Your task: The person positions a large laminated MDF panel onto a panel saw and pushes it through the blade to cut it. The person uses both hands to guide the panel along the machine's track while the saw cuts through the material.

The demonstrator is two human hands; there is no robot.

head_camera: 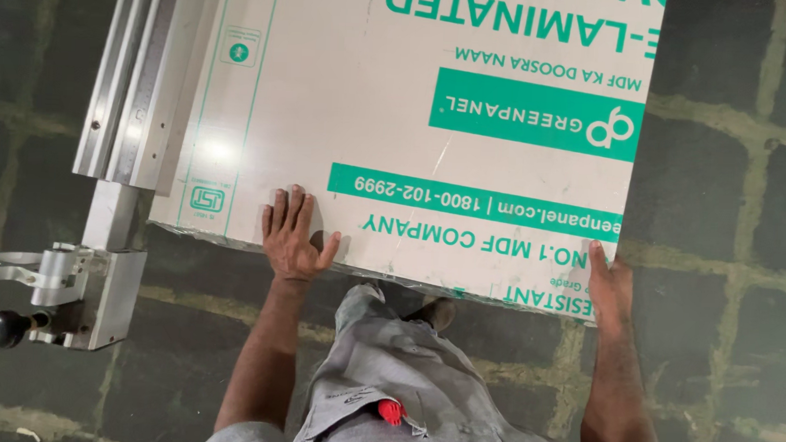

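The left hand lies flat, fingers spread, on a white laminated board near its front edge. The right hand grips the board's front right corner. A metal rail borders its left edge; tiled floor lies open to the right.

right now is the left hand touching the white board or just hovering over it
Touching. The head view shows the left hand lying flat, palm down, on the white laminated board near its close edge, with no gap visible under the fingers.

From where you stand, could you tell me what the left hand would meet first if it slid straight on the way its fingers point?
The left hand lies flat on the white laminated board, fingers pointing away across it. Straight on there is only bare board with green print; the metal guide rail stays off to the side, so the way looks free as far as the picture shows.
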